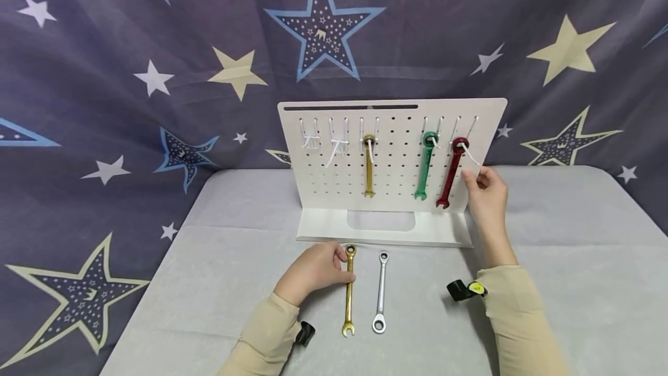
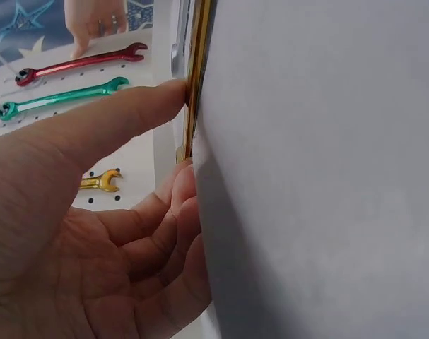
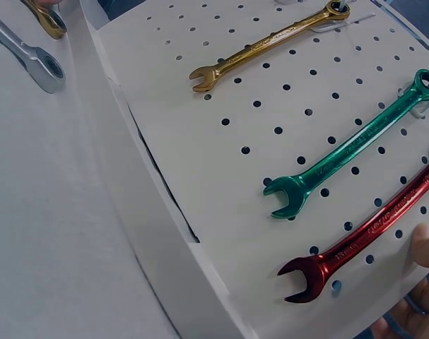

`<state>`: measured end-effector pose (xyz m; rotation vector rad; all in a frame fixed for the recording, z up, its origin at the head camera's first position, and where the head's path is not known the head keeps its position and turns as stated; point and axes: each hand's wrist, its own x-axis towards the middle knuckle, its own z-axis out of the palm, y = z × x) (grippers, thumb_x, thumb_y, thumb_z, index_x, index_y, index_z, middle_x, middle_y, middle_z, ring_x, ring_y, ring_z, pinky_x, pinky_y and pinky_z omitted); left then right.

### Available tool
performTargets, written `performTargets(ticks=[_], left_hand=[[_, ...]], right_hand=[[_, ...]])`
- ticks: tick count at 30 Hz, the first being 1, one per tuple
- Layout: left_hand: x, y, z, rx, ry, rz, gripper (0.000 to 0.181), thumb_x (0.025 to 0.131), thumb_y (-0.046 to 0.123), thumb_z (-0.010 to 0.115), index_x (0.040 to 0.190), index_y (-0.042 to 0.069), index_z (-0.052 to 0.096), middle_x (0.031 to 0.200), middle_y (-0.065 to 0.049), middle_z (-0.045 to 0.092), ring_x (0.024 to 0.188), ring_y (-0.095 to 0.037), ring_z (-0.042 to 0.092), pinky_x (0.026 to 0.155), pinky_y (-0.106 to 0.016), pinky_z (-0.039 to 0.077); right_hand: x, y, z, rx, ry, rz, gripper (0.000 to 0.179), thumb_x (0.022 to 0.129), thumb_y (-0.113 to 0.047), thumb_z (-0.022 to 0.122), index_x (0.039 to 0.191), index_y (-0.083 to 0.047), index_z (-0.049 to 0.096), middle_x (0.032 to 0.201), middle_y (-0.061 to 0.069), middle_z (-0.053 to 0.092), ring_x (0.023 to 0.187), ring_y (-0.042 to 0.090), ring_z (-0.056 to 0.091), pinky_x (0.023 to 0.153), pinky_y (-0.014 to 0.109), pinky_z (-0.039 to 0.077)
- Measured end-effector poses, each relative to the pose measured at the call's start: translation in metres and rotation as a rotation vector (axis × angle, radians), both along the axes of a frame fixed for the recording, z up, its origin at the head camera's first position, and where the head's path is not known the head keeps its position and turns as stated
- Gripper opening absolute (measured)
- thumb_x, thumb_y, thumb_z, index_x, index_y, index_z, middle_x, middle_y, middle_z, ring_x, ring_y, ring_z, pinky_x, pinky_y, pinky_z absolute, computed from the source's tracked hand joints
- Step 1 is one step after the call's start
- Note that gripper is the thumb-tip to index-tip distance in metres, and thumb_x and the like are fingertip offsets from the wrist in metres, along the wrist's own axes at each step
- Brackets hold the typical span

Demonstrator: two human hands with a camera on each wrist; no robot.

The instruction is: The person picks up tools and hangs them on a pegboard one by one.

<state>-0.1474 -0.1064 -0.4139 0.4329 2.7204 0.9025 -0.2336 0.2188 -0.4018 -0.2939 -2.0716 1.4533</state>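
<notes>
My left hand (image 1: 316,268) is at a gold combination wrench (image 1: 349,300) on the table, its thumb and curled fingers pinching it near the ring end. At the right edge of a white pegboard (image 1: 323,181), my right hand (image 1: 487,196) grips the panel, thumb on the front and fingers behind. Close to that thumb hangs a red wrench (image 3: 384,229), ring end up on a hook. Further left on the board hang a green wrench (image 3: 348,145) and another gold wrench (image 3: 271,44). A silver wrench (image 1: 381,289) lies just right of the pinched one.
Two white hooks, a left one (image 1: 311,141) and one beside it (image 1: 339,145), carry no wrench. The board's base (image 1: 323,226) stands on the grey-covered table (image 1: 235,248). Behind hangs a dark cloth (image 1: 365,74) with stars. Black straps are at both wrists.
</notes>
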Motion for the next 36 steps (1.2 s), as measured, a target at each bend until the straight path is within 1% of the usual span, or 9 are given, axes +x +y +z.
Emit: performTargets(ticks=[4,6,10,16,22,23,29,32,36], left_hand=[[-0.001,-0.001,0.001,0.004,-0.024,0.000,0.025,0.073,0.011,0.080,0.090,0.005,0.062,0.070,0.004,0.057,0.063,-0.009,0.051,0.062,-0.027,0.045],[-0.002,-0.003,0.001,0.010,-0.038,0.003,0.023,0.072,0.007,0.077,0.091,0.005,0.063,0.071,0.004,0.057,0.064,-0.010,0.052,0.064,-0.027,0.046],[-0.002,-0.006,0.002,0.002,-0.047,0.004,0.019,0.072,0.002,0.075,0.088,0.005,0.066,0.072,0.004,0.059,0.066,-0.009,0.053,0.066,-0.027,0.048],[-0.002,-0.006,0.003,-0.016,-0.004,-0.004,0.012,0.071,0.001,0.072,0.078,0.009,0.068,0.068,0.006,0.059,0.062,-0.009,0.052,0.062,-0.026,0.047],[-0.005,-0.007,0.002,-0.036,-0.037,0.014,0.027,0.074,0.005,0.074,0.100,0.006,0.065,0.074,0.004,0.057,0.066,-0.012,0.051,0.065,-0.029,0.046],[-0.005,-0.007,0.002,-0.036,-0.041,0.012,0.027,0.075,0.005,0.073,0.101,0.005,0.064,0.075,0.003,0.056,0.066,-0.012,0.051,0.065,-0.029,0.045],[-0.008,-0.011,-0.002,0.015,-0.057,-0.011,0.017,0.080,0.004,0.069,0.096,0.007,0.064,0.075,0.002,0.053,0.065,-0.012,0.049,0.061,-0.026,0.041],[-0.009,-0.013,-0.001,0.042,-0.070,-0.025,0.016,0.082,0.003,0.067,0.097,0.006,0.063,0.077,0.002,0.053,0.066,-0.011,0.048,0.061,-0.026,0.041],[-0.010,-0.015,0.001,0.134,-0.084,-0.051,0.019,0.088,0.005,0.065,0.107,0.004,0.065,0.082,0.001,0.056,0.071,-0.013,0.051,0.064,-0.026,0.044]], right_hand=[[0.000,0.000,-0.001,0.006,-0.023,0.004,0.035,0.097,-0.020,0.065,0.111,0.012,0.062,0.097,0.022,0.065,0.073,-0.003,0.049,0.071,0.014,0.041],[0.000,0.000,-0.002,0.007,-0.036,0.005,0.035,0.098,-0.021,0.065,0.112,0.012,0.062,0.100,0.024,0.065,0.074,-0.003,0.049,0.072,0.015,0.041],[0.001,-0.001,-0.004,0.003,-0.035,0.004,0.034,0.097,-0.020,0.065,0.111,0.012,0.062,0.099,0.024,0.065,0.073,-0.003,0.049,0.072,0.015,0.041],[0.001,-0.001,-0.003,0.002,0.004,0.001,0.032,0.096,-0.018,0.067,0.108,0.012,0.063,0.093,0.019,0.066,0.071,-0.005,0.049,0.071,0.014,0.041],[0.001,-0.001,-0.001,0.000,0.011,0.000,0.032,0.096,-0.017,0.068,0.107,0.012,0.063,0.088,0.010,0.064,0.070,-0.005,0.049,0.070,0.013,0.041],[0.001,0.000,-0.001,0.002,0.012,0.000,0.032,0.096,-0.017,0.068,0.108,0.012,0.063,0.089,0.013,0.065,0.071,-0.005,0.049,0.070,0.013,0.041],[0.001,-0.001,0.000,0.006,-0.009,0.000,0.032,0.097,-0.017,0.066,0.109,0.012,0.062,0.099,0.026,0.065,0.072,-0.006,0.049,0.072,0.014,0.041],[0.000,-0.001,-0.001,0.000,-0.022,0.001,0.032,0.098,-0.017,0.065,0.110,0.012,0.061,0.099,0.024,0.065,0.073,-0.005,0.049,0.073,0.015,0.041],[0.000,0.000,-0.001,-0.007,-0.023,0.003,0.032,0.098,-0.017,0.065,0.110,0.012,0.061,0.099,0.023,0.065,0.074,-0.004,0.050,0.074,0.015,0.042]])
